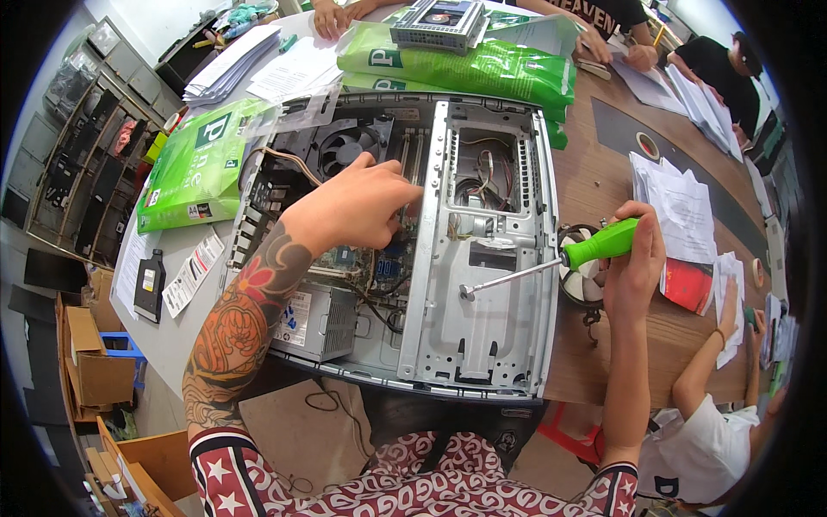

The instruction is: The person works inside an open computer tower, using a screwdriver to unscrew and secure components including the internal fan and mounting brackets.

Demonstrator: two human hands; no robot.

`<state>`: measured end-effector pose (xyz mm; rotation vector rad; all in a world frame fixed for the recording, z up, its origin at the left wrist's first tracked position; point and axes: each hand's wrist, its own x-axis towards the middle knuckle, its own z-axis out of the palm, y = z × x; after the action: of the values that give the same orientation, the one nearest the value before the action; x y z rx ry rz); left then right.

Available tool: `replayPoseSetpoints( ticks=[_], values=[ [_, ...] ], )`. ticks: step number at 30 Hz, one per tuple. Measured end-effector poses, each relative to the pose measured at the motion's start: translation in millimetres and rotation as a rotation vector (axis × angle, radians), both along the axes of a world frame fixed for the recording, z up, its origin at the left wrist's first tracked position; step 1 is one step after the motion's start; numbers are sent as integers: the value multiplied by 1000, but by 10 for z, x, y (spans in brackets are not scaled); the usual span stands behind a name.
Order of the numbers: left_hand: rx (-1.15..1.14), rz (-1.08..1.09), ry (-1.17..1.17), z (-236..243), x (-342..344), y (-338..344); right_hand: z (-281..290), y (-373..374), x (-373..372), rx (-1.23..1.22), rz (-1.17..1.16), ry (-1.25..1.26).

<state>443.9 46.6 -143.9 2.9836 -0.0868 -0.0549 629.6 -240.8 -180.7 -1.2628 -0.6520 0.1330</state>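
Note:
An open silver computer case lies in front of me, with a fan, a circuit board, a power supply and a metal drive cage. My left hand is inside the case over the board beside the centre rail, its fingers curled and their tips partly hidden; I cannot make out what they hold. My right hand grips a green-handled screwdriver at the case's right side, its metal shaft angled down-left over the drive cage. A round metal part sits beside that hand.
Green paper packs lie left and behind, with a metal drive unit atop. Paper stacks, tape rolls and a black part surround the case. Co-workers' hands and a white-shirted person are nearby.

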Motion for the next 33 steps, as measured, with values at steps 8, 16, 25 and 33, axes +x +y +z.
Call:
replayPoseSetpoints(
  ticks=[8, 16, 25, 33],
  values=[
    [4, 26, 11, -4, -1, -1, -6, -9, 5, -36, -15, -2],
    [14, 23, 16, -16, 0, 19, 0, -4, -18, -65, -18, -33],
    [-11, 34, 15, 2, 6, 6, 6, -8, 11, -2, 20, 30],
    [-22, 39, 42, 26, 4, 0, 6, -22, 27, -12, 50, 15]
  ],
)
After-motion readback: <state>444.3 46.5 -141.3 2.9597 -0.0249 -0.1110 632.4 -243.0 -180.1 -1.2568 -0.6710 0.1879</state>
